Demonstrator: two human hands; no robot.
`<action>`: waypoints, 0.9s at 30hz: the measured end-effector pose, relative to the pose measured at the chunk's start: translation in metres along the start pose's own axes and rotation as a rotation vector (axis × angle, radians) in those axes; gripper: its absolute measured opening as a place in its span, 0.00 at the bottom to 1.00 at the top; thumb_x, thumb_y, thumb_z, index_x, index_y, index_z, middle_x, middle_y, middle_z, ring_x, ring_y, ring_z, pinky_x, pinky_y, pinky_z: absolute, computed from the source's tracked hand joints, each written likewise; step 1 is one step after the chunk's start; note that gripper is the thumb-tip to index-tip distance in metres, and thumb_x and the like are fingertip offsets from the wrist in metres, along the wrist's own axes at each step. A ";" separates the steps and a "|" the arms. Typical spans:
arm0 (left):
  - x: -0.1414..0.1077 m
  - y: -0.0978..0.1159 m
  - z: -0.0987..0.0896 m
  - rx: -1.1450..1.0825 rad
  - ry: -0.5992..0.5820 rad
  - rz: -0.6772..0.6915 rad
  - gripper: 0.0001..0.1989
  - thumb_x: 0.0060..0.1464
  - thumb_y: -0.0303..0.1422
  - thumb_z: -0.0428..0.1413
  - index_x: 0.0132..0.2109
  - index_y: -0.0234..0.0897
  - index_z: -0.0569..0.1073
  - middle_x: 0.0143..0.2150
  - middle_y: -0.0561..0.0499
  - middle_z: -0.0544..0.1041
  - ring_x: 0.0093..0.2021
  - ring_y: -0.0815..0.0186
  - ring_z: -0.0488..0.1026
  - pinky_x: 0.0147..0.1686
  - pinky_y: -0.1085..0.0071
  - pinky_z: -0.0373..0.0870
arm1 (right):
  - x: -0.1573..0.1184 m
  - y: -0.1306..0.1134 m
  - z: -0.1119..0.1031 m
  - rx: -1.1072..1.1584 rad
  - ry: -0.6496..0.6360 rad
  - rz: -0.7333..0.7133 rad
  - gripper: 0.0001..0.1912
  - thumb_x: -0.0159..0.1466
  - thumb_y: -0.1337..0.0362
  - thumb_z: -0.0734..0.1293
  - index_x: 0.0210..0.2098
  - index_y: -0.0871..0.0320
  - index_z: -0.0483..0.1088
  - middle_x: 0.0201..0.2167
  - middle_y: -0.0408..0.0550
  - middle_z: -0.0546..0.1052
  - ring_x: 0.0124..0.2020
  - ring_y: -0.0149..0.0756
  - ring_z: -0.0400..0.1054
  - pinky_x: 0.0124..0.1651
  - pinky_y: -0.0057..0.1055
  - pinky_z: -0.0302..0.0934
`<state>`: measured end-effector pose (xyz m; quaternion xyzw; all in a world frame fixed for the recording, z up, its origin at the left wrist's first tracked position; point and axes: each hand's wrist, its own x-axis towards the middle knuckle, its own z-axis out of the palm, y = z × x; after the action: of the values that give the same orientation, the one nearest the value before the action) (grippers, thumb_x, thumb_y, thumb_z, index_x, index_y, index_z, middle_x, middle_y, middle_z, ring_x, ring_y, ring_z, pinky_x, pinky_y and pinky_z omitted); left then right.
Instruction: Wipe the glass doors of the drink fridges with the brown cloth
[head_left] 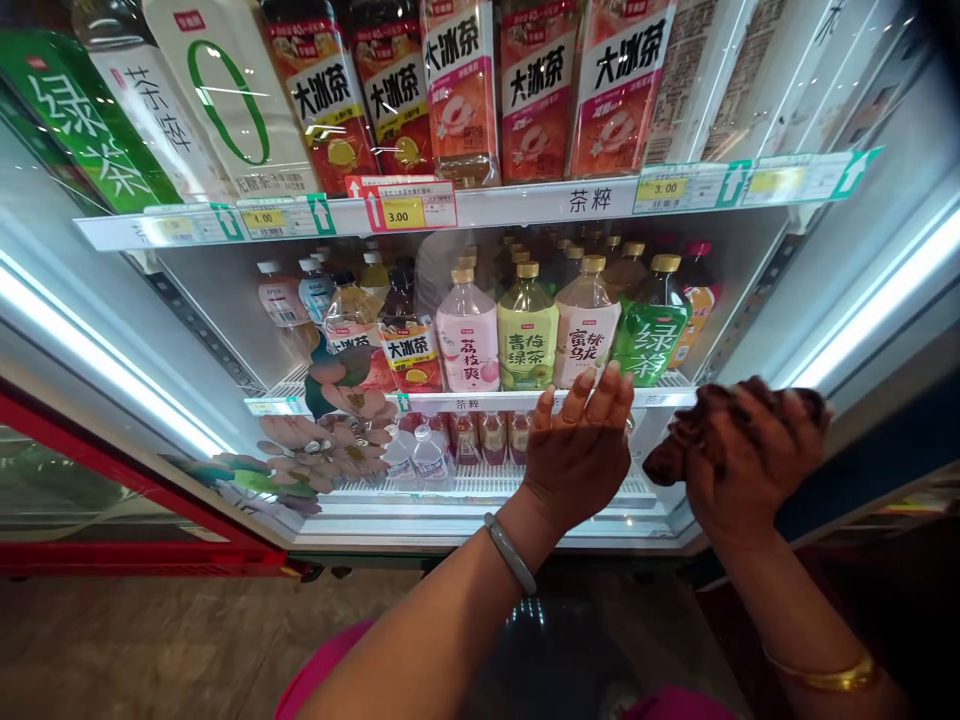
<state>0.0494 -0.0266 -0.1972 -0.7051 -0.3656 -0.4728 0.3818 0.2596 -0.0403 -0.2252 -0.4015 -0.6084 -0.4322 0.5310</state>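
Observation:
My left hand (581, 445), with a grey bangle (510, 553) at its wrist, is raised before the glass of a drinks cooler. Its fingers are stretched out and it holds nothing; whether the fingertips touch the glass I cannot tell. To the right, my right hand (757, 465) is closed on a crumpled dark brown cloth (670, 450) at the right side of the glass. A gold bangle (825, 678) circles that arm. Flower decals (330, 450) show on the glass at the lower left.
Behind the glass, bottles of tea (527, 325) stand in rows on several shelves. Price tags line the upper shelf edge (510, 208). A red-framed cabinet (150, 555) stands at left, a dark blue door frame (862, 470) at right. Brown floor (150, 640) lies below.

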 end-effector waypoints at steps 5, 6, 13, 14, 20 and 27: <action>0.000 0.002 0.003 0.000 0.034 -0.015 0.29 0.60 0.30 0.54 0.69 0.36 0.69 0.72 0.48 0.67 0.79 0.60 0.49 0.78 0.54 0.42 | 0.051 -0.021 0.017 0.009 0.090 0.097 0.28 0.66 0.63 0.67 0.66 0.49 0.69 0.62 0.53 0.74 0.70 0.59 0.59 0.69 0.67 0.54; 0.000 0.002 0.003 0.002 0.042 -0.016 0.29 0.60 0.31 0.54 0.68 0.36 0.70 0.72 0.48 0.67 0.79 0.60 0.50 0.78 0.54 0.43 | 0.052 -0.028 0.019 0.022 0.078 0.071 0.27 0.66 0.62 0.68 0.65 0.48 0.69 0.60 0.52 0.76 0.70 0.57 0.59 0.70 0.66 0.53; -0.004 -0.002 -0.001 -0.038 -0.001 0.030 0.30 0.62 0.33 0.52 0.70 0.31 0.67 0.69 0.42 0.72 0.78 0.58 0.51 0.78 0.53 0.42 | -0.011 -0.037 0.010 0.074 -0.122 -0.106 0.20 0.61 0.66 0.75 0.53 0.46 0.77 0.49 0.46 0.80 0.65 0.45 0.64 0.71 0.58 0.54; -0.004 -0.003 -0.002 -0.046 -0.017 0.044 0.30 0.62 0.32 0.52 0.70 0.30 0.66 0.69 0.43 0.71 0.78 0.58 0.50 0.78 0.53 0.41 | -0.018 -0.033 0.007 0.057 -0.140 -0.124 0.20 0.61 0.65 0.76 0.52 0.46 0.77 0.48 0.45 0.81 0.66 0.45 0.64 0.71 0.58 0.55; -0.004 -0.006 -0.010 -0.110 -0.084 0.029 0.33 0.60 0.27 0.50 0.72 0.28 0.63 0.72 0.43 0.67 0.80 0.62 0.44 0.78 0.58 0.38 | 0.012 -0.027 0.008 0.033 -0.003 0.024 0.23 0.67 0.62 0.69 0.61 0.48 0.72 0.55 0.49 0.79 0.70 0.52 0.60 0.73 0.67 0.51; -0.018 -0.011 -0.015 -0.201 -0.101 -0.036 0.31 0.63 0.30 0.51 0.71 0.24 0.61 0.69 0.34 0.71 0.79 0.54 0.49 0.77 0.54 0.45 | 0.048 -0.080 0.030 0.054 -0.006 -0.008 0.19 0.68 0.64 0.69 0.58 0.49 0.73 0.51 0.47 0.81 0.68 0.48 0.63 0.75 0.63 0.48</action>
<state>0.0286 -0.0372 -0.2084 -0.7560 -0.3475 -0.4779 0.2816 0.1698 -0.0346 -0.1870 -0.3861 -0.6229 -0.4165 0.5380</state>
